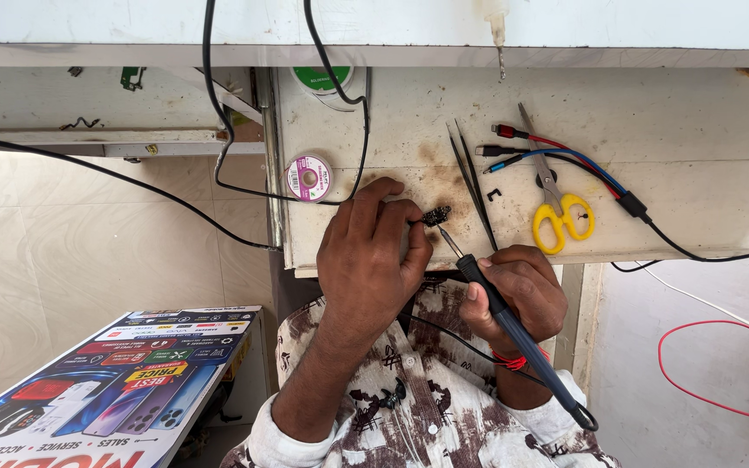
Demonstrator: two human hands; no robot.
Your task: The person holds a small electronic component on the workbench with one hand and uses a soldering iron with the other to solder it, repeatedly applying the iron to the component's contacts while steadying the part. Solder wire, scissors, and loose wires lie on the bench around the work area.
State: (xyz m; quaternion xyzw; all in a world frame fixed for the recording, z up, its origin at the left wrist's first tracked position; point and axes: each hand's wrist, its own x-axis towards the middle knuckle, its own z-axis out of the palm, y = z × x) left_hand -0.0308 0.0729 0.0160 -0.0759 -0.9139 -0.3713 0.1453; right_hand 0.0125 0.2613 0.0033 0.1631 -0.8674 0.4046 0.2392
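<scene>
Head view: worn white surface (704,199) with a scorched brown patch, seen from above, with both hands over its near edge.
Left hand: left hand (370,260) curled, its fingertips pinched shut on a small black component (436,215) held over the scorched patch.
Right hand: right hand (522,290) closed around the dark grey handle of a soldering iron (513,329), gripped like a pen.
Iron tip: thin metal point angled up and left, ending just beside the small black component; contact cannot be told.
Iron cord: black, leaving the handle's rear end near the patterned shirt (418,407).
Tweezers: black tweezers (472,182) lying on the surface just right of the component.
Scissors: yellow-handled scissors (556,208) further right, blades pointing away.
Cables: red, blue and black leads (565,152) crossing under the scissors.
Solder spools: one pink-labelled spool (309,178) left of the hands, one green spool (322,80) above it.
Lower left: printed poster (123,381) of phones, tilted, well apart from the hands.
</scene>
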